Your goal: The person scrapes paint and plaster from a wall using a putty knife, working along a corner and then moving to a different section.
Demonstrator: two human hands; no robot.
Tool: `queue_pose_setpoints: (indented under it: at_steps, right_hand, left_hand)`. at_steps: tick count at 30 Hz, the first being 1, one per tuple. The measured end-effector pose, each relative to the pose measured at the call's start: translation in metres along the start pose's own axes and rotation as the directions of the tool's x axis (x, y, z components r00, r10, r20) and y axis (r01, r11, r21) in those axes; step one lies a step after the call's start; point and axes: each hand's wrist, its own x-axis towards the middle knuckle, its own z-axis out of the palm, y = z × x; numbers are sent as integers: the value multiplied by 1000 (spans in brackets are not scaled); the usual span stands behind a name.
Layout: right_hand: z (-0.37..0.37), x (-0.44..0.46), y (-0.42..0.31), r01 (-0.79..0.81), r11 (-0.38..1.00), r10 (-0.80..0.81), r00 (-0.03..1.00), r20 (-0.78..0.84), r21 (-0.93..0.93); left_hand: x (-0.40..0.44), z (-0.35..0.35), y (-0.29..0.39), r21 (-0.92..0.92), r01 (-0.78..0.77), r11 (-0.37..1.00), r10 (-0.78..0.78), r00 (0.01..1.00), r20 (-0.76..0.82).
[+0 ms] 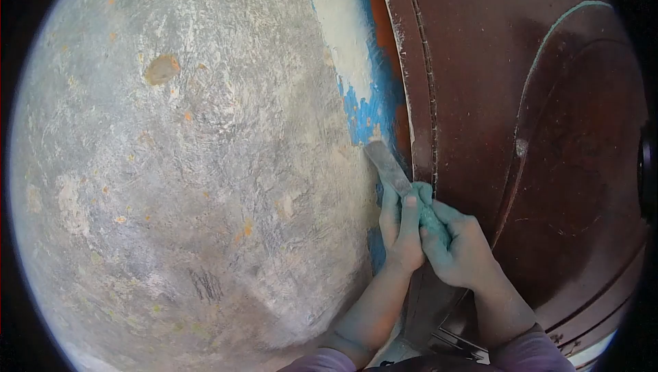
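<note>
A scraper with a flat metal blade (385, 163) slants up and left, its edge at the lower end of a patch of blue paint (361, 115) on the wall. My left hand (403, 231) is closed around the scraper near the base of the blade, thumb laid along it. Just to the right, my right hand (458, 245) wraps the rear end, where a turquoise surface, perhaps the handle, shows between the fingers. Turquoise colouring covers parts of both hands. Most of the handle is hidden by the fingers.
A rough grey wall (226, 187) with chips and orange specks fills the left. Above the blue patch runs a cream strip (343, 29). A dark brown door (480, 50) with moulding and a curved pale line stands at the right, close beside my hands.
</note>
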Motion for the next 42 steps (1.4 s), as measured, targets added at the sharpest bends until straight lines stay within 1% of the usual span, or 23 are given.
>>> queue_pose_setpoints:
  at_steps: [1, 2, 5, 7, 8, 11, 13, 15, 16, 18, 19, 21, 23, 25, 27, 29, 31, 33, 34, 37, 39, 40, 42]
  right_hand:
    - [2, -2, 1, 0, 1000, 0, 1000, -3, 2]
    - [4, -4, 3, 24, 1000, -24, 1000, -7, -14]
    - [4, 5, -2, 24, 1000, -24, 1000, -20, -1]
    - [4, 9, -4, 8, 1000, -8, 1000, -24, 29]
    - [4, 6, -1, 23, 1000, -23, 999, -41, -6]
    - [6, -1, 2, 34, 999, -36, 998, -45, -32]
    - [7, 2, 1, 21, 1000, -22, 1000, -22, -23]
    - [9, 15, -1, 32, 996, -26, 997, -72, 80]
    - [8, 13, -3, 31, 996, -25, 997, -69, 79]
    - [1, 7, -9, -6, 999, 5, 1000, -25, -37]
    - [1, 4, -8, -1, 999, 0, 999, -32, -39]
    - [6, -1, -3, 50, 998, -50, 999, -5, -38]
    - [4, 7, -5, 8, 998, -8, 1000, 0, -61]
    - [1, 17, -16, 11, 1000, -10, 999, -47, 20]
    - [2, 10, -10, 20, 1000, -20, 998, -55, 4]
    - [7, -2, 0, 136, 989, -140, 988, -69, -56]
    - [9, 6, 1, 141, 988, -144, 989, -38, -55]
    - [10, 20, -6, 64, 998, -65, 994, -84, -9]
    - [8, 20, -9, 56, 998, -56, 995, -77, -7]
    - [0, 13, -13, 38, 997, -40, 999, -21, -73]
    - [7, 2, -5, 108, 993, -110, 994, -28, -46]
    - [6, 6, -6, 103, 991, -107, 993, -42, -79]
    - [5, 19, -14, 90, 994, -93, 994, -63, -54]
  left_hand:
    - [-2, 0, -2, -30, 26, 999, -28, 997, -76]
    - [1, 0, 1, -29, 21, 999, -23, 997, -69]
    - [11, 0, 11, 20, -4, 1000, 4, 999, -35]
    - [21, 1, 15, 62, 19, 998, -24, 997, 77]
    - [16, 1, 15, 62, 21, 998, -26, 997, 72]
    - [-1, 5, 13, 2, -1, 1000, 1, 1000, -24]
    - [9, -2, 9, -55, -3, 998, 4, 1000, 13]
    - [26, -4, 12, 58, 8, 998, -11, 998, 59]
    - [28, 1, 15, 51, -3, 999, 2, 999, 38]
    - [11, 2, 11, 19, -16, 1000, 16, 1000, -4]
    - [7, 3, 11, -14, -33, 999, 32, 999, -40]
    - [9, 3, 10, -20, -44, 999, 44, 999, -21]
    - [15, 3, 18, -23, -43, 999, 42, 999, -19]
    - [31, 6, 24, 2, -31, 1000, 30, 998, 60]
    - [22, 6, 18, 6, -28, 1000, 27, 998, 52]
    - [5, 6, 16, -38, -105, 994, 105, 995, -5]
    - [13, 7, 19, -72, -96, 993, 94, 995, -30]
    - [30, 3, 26, -7, -14, 1000, 14, 999, 51]
    - [28, 2, 25, -6, -7, 1000, 7, 999, 43]
    - [20, 7, 21, -39, -2, 999, 4, 998, 55]
    - [8, 8, 17, -171, -78, 982, 79, 997, 2]
    - [13, 7, 13, -111, -135, 985, 135, 991, -5]
    - [30, 7, 25, -77, -74, 994, 77, 996, 35]
